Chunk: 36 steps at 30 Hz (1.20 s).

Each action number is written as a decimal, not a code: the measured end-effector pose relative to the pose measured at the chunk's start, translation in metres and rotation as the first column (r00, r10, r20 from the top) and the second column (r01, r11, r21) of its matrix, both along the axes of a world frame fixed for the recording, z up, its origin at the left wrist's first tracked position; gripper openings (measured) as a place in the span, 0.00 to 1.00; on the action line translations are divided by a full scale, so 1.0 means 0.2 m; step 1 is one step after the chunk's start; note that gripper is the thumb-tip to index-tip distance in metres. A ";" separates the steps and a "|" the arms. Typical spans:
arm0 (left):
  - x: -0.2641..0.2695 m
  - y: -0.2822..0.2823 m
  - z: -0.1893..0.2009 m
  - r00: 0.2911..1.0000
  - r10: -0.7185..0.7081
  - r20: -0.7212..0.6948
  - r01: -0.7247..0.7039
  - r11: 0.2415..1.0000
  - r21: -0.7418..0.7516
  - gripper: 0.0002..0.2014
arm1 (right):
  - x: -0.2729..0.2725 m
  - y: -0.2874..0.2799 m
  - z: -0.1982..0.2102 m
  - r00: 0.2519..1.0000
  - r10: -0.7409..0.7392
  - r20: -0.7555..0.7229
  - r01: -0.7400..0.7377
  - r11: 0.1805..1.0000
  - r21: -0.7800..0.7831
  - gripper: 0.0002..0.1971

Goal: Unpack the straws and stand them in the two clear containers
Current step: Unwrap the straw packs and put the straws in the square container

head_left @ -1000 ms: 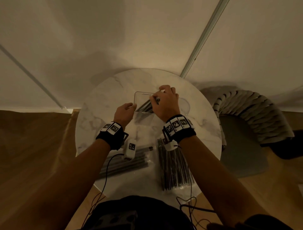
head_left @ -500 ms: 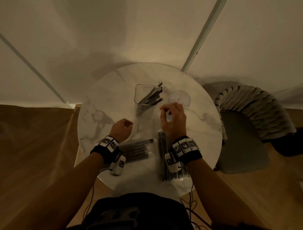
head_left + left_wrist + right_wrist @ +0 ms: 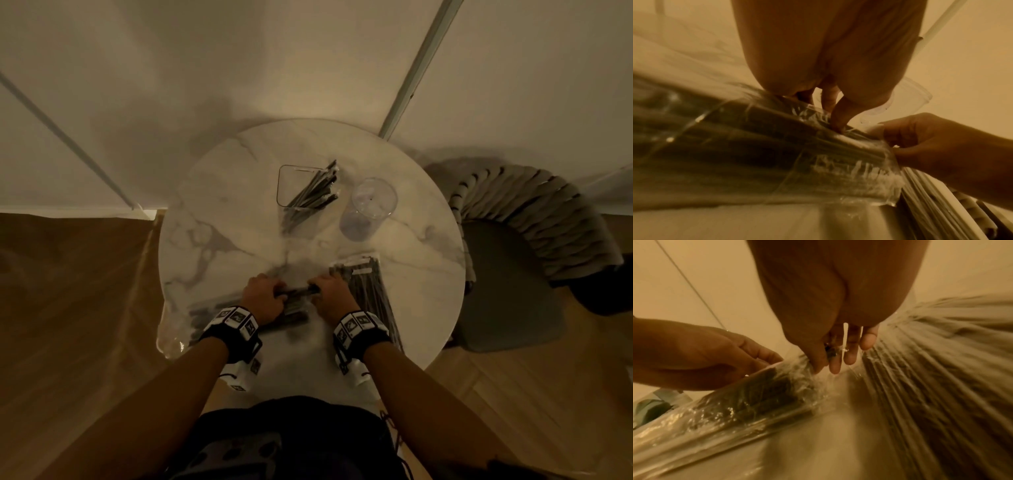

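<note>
Clear plastic wrap is pinched by both sets of fingers: the left hand (image 3: 262, 298) and right hand (image 3: 331, 298) grip one end of a straw pack (image 3: 760, 154) lying on the marble worktop (image 3: 212, 192). Farther back, the square container (image 3: 286, 185) holds leaning straws (image 3: 313, 192), beside the round container (image 3: 371, 209).
</note>
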State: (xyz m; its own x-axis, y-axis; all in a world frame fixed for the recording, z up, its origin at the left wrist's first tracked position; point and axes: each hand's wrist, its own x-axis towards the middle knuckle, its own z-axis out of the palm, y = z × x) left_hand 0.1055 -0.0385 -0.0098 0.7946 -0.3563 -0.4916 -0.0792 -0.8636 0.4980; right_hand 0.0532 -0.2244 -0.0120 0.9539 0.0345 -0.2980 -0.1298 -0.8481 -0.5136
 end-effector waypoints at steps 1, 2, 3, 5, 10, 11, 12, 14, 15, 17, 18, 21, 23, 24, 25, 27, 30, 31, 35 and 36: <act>0.01 0.01 0.00 1.000 0.008 -0.007 -0.008 1.000 -0.014 0.16 | 0.01 0.00 0.01 1.000 -0.018 0.012 0.017 0.999 0.045 0.12; 0.01 0.02 -0.01 1.000 0.017 -0.018 -0.018 1.000 -0.026 0.17 | 0.01 0.00 0.01 0.999 -0.037 0.031 0.034 0.995 0.096 0.10; 0.01 0.02 -0.01 0.999 0.023 -0.035 -0.024 0.999 -0.026 0.18 | 0.02 -0.01 0.01 0.997 -0.054 0.048 0.047 0.988 0.147 0.09; 0.03 0.04 -0.01 0.997 0.020 -0.070 -0.020 1.000 -0.005 0.19 | 0.02 -0.04 0.00 0.996 -0.070 0.048 0.059 0.975 0.214 0.10; 0.07 0.06 0.00 0.992 0.001 -0.124 -0.001 1.000 0.001 0.19 | 0.02 -0.15 0.01 0.970 -0.238 -0.048 0.237 0.886 0.398 0.11; 0.07 0.06 0.00 0.991 0.002 -0.131 -0.003 1.000 -0.008 0.19 | 0.02 -0.17 0.02 0.960 -0.261 -0.098 0.277 0.853 0.443 0.10; 0.07 0.05 0.00 0.992 0.002 -0.129 -0.005 1.000 -0.021 0.19 | 0.02 -0.17 0.01 0.951 -0.272 -0.147 0.309 0.820 0.483 0.09; 0.08 0.05 0.01 0.994 0.000 -0.113 -0.006 0.999 -0.049 0.18 | 0.02 -0.17 0.00 0.935 -0.287 -0.208 0.354 0.755 0.552 0.08; 0.08 0.04 0.01 0.994 -0.001 -0.108 -0.006 0.998 -0.066 0.18 | 0.01 -0.17 -0.01 0.926 -0.302 -0.225 0.376 0.724 0.578 0.07; 0.08 0.03 0.03 0.994 0.000 -0.107 -0.012 0.994 -0.106 0.17 | 0.01 -0.15 -0.03 0.907 -0.333 -0.257 0.420 0.676 0.606 0.05; 0.08 0.03 0.03 0.994 0.000 -0.109 -0.014 0.992 -0.125 0.17 | 0.01 -0.15 -0.03 0.899 -0.331 -0.286 0.437 0.655 0.617 0.05; 0.06 0.02 0.05 0.994 -0.015 -0.106 -0.003 0.986 -0.169 0.17 | 0.02 -0.13 -0.03 0.897 -0.276 -0.346 0.440 0.646 0.624 0.05; 0.05 0.01 0.06 0.996 -0.021 -0.092 0.003 0.982 -0.189 0.17 | 0.03 -0.12 -0.03 0.907 -0.270 -0.322 0.416 0.689 0.594 0.09; 0.05 0.01 0.06 0.996 -0.019 -0.088 0.002 0.981 -0.193 0.17 | 0.03 -0.11 -0.03 0.915 -0.276 -0.294 0.400 0.713 0.576 0.10; 0.05 0.01 0.06 0.996 -0.015 -0.083 -0.001 0.980 -0.197 0.17 | 0.03 -0.11 -0.04 0.922 -0.282 -0.267 0.387 0.729 0.565 0.11; 0.06 0.01 0.07 0.997 0.001 -0.083 -0.018 0.979 -0.203 0.18 | 0.03 -0.10 -0.03 0.924 -0.291 -0.247 0.381 0.732 0.564 0.12; 0.06 0.01 0.07 0.996 0.015 -0.086 -0.033 0.977 -0.212 0.19 | 0.03 -0.10 -0.03 0.931 -0.292 -0.218 0.364 0.764 0.532 0.10; 0.06 0.01 0.07 0.996 0.016 -0.087 -0.035 0.976 -0.214 0.20 | 0.03 -0.10 -0.03 0.934 -0.292 -0.207 0.358 0.779 0.515 0.09; 0.04 0.01 0.06 0.998 0.017 -0.067 -0.030 0.978 -0.207 0.19 | 0.03 -0.12 -0.03 0.945 -0.296 -0.141 0.327 0.816 0.477 0.08; 0.04 0.01 0.05 0.997 0.021 -0.073 -0.035 0.980 -0.198 0.19 | 0.03 -0.13 -0.03 0.943 -0.306 -0.129 0.331 0.822 0.463 0.09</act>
State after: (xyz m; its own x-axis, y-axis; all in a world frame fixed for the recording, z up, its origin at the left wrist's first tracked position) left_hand 0.1139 -0.0365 0.0005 0.7716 -0.4304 -0.4684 -0.0147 -0.7481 0.6634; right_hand 0.0586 -0.2503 -0.0177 0.9217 -0.1210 -0.3685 -0.3844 -0.4114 -0.8264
